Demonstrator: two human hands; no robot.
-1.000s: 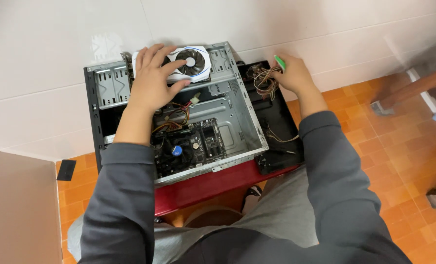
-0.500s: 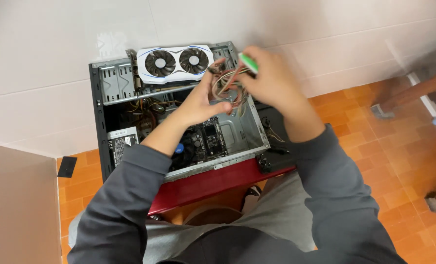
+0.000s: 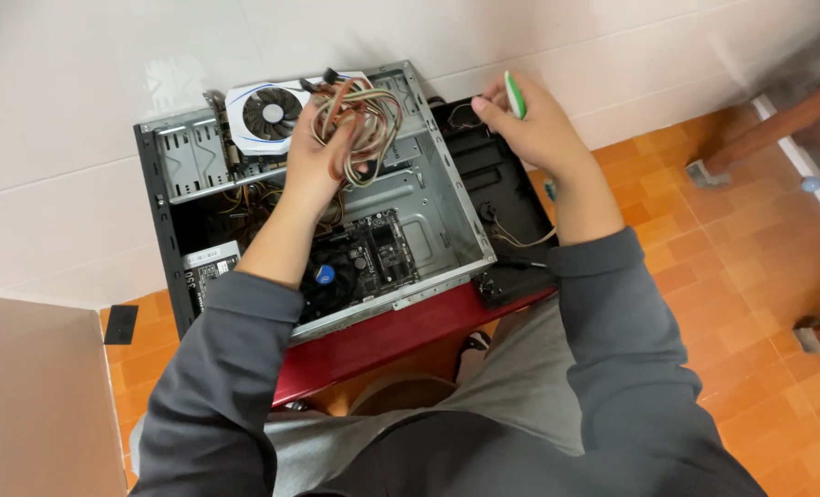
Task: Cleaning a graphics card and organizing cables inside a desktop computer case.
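An open computer case (image 3: 447, 221) lies on its side on a red surface (image 3: 401, 331) in front of me. My left hand (image 3: 323, 152) grips a bundle of coloured cables (image 3: 369, 115) lifted above the case's far end. Just behind that hand lies a white graphics card (image 3: 267, 112) with a fan showing. My right hand (image 3: 534, 124) hovers over the black side panel (image 3: 493, 184) to the right of the case and holds a green-and-white tool handle (image 3: 515, 94). The motherboard (image 3: 373, 253) with a blue-centred cooler (image 3: 324, 274) sits in the near half of the case.
A white tiled wall (image 3: 106, 74) rises right behind the case. Orange floor tiles (image 3: 750, 276) spread to the right, with wooden furniture legs (image 3: 778, 124) at the far right. A brown cardboard panel (image 3: 33, 405) stands at lower left.
My left hand went from the graphics card's fan to the cable bundle and lifted it toward the card. My right hand swung left over the case, then back right over the black panel.
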